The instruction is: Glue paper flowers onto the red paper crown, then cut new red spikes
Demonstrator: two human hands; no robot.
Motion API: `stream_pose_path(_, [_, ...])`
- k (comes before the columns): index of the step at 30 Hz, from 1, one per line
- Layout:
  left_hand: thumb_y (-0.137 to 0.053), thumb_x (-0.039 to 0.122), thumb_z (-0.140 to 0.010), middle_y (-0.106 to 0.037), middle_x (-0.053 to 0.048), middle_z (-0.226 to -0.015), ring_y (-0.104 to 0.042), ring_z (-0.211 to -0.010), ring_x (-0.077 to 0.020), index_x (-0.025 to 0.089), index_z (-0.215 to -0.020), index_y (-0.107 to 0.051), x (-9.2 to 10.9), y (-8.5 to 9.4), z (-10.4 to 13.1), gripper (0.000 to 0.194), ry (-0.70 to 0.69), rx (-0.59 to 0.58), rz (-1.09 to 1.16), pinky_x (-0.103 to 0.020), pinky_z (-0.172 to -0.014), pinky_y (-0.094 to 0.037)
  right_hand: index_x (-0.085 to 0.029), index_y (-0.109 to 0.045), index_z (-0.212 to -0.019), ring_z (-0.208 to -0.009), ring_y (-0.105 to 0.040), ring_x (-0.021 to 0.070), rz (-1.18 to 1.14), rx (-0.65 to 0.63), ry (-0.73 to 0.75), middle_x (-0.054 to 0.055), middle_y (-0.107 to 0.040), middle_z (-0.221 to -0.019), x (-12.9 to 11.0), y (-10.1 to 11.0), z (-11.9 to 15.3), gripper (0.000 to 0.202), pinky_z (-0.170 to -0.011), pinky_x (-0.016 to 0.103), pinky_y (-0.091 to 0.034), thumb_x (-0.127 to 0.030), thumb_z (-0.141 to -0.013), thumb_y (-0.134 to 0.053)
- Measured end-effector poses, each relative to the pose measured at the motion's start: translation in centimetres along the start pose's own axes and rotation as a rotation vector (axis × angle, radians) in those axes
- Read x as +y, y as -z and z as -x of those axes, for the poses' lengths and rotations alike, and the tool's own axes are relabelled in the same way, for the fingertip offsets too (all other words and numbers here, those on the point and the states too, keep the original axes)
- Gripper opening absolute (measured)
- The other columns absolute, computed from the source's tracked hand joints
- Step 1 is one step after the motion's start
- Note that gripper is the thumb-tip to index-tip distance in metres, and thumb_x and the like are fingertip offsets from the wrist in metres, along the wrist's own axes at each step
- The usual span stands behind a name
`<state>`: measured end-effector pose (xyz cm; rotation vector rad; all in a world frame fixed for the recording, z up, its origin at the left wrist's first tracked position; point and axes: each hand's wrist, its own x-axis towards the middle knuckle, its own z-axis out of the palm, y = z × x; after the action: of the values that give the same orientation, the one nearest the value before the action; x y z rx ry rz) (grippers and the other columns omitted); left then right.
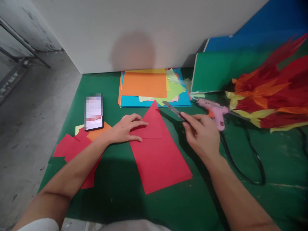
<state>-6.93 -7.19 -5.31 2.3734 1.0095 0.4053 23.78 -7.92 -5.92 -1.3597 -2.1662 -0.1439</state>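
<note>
A folded sheet of red paper (158, 163) lies on the green table, its pointed end toward the wall and its wide end toward me. My left hand (124, 128) rests on the paper's left edge, fingers apart and holding nothing. A straight crease or edge crosses the paper just right of those fingertips. In my right hand (203, 138) is a utility knife (175, 111), gripped by its handle. The blade points up and left, over the table close to the paper's tip and apart from the paper. My fingers hide most of the knife's handle.
A pink glue gun (215, 112) with a black cord lies right of the knife. Coloured paper sheets (144, 84) are stacked by the white wall. At left are a phone (94, 112) and red paper scraps (74, 147). A red and orange paper flame (269, 96) stands at right.
</note>
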Motion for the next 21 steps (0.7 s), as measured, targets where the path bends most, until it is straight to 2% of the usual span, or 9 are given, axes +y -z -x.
stream_pose_path(4, [-0.058,0.065,-0.077,-0.048,-0.018,-0.135,-0.043,-0.126,-0.0348,0.02,-0.141,-0.042,0.9,-0.3,-0.2,0.08,0.094,0.05,-0.101,-0.052,-0.106,-0.033,-0.02,-0.061,-0.124,-0.08,-0.055,0.0263,0.115,-0.096,-0.011,0.013,-0.061,-0.093,0.0,-0.6,0.0,0.038,-0.064,0.04,-0.043,-0.026,-0.09,-0.045])
stream_pose_path(6, [-0.058,0.065,-0.078,-0.044,-0.018,-0.142,-0.039,-0.129,-0.0365,0.019,-0.144,-0.037,1.1,-0.5,-0.2,0.083,0.103,0.062,-0.136,-0.054,-0.11,-0.027,-0.019,-0.06,-0.125,-0.088,-0.056,0.0295,0.121,-0.12,-0.001,0.016,-0.063,-0.101,-0.4,-0.8,-0.1,0.038,-0.07,0.043,-0.044,-0.026,-0.09,-0.046])
stream_pose_path(8, [-0.055,0.061,-0.082,-0.043,-0.016,-0.146,-0.038,-0.13,-0.0357,0.021,-0.145,-0.034,1.2,-0.5,-0.3,0.079,0.072,0.045,-0.146,-0.054,-0.11,-0.025,-0.019,-0.057,-0.127,-0.101,-0.056,0.0313,0.05,-0.128,0.056,0.016,-0.062,-0.113,-1.2,-1.0,-0.3,0.039,-0.08,0.047,-0.045,-0.025,-0.09,-0.046])
stream_pose_path(12, [-0.049,0.055,-0.089,-0.048,-0.014,-0.143,-0.041,-0.13,-0.0326,0.023,-0.146,-0.032,1.0,-0.3,-0.3,0.068,-0.021,-0.002,-0.113,-0.051,-0.109,-0.027,-0.021,-0.046,-0.137,-0.117,-0.053,0.0269,-0.152,-0.212,0.203,0.013,-0.059,-0.127,-2.6,-1.9,-0.3,0.044,-0.095,0.045,-0.043,-0.023,-0.093,-0.043])
stream_pose_path(16, [-0.05,0.052,-0.089,-0.05,-0.015,-0.14,-0.045,-0.128,-0.0309,0.025,-0.146,-0.032,0.6,-0.2,-0.2,0.066,-0.051,0.016,-0.061,-0.05,-0.109,-0.027,-0.023,-0.032,-0.146,-0.129,-0.044,0.0276,-0.181,-0.294,0.18,0.013,-0.047,-0.143,-2.9,-2.6,-0.2,0.051,-0.103,0.048,-0.039,-0.028,-0.096,-0.038])
stream_pose_path(19, [-0.051,0.047,-0.09,-0.052,-0.014,-0.137,-0.048,-0.125,-0.0292,0.026,-0.145,-0.033,0.4,-0.2,-0.1,0.062,-0.071,0.016,-0.02,-0.048,-0.108,-0.029,-0.024,-0.028,-0.148,-0.137,-0.035,0.0299,-0.146,-0.257,0.145,0.015,-0.036,-0.151,-2.5,-2.4,-0.7,0.053,-0.104,0.051,-0.036,-0.028,-0.096,-0.036])
stream_pose_path(21, [-0.049,0.043,-0.092,-0.053,-0.014,-0.137,-0.048,-0.125,-0.0282,0.026,-0.145,-0.034,0.2,-0.3,0.0,0.058,-0.086,0.006,0.004,-0.046,-0.107,-0.031,-0.025,-0.026,-0.149,-0.14,-0.031,0.0311,-0.102,-0.21,0.129,0.014,-0.034,-0.153,-2.3,-2.3,-1.3,0.054,-0.105,0.054,-0.033,-0.026,-0.095,-0.035])
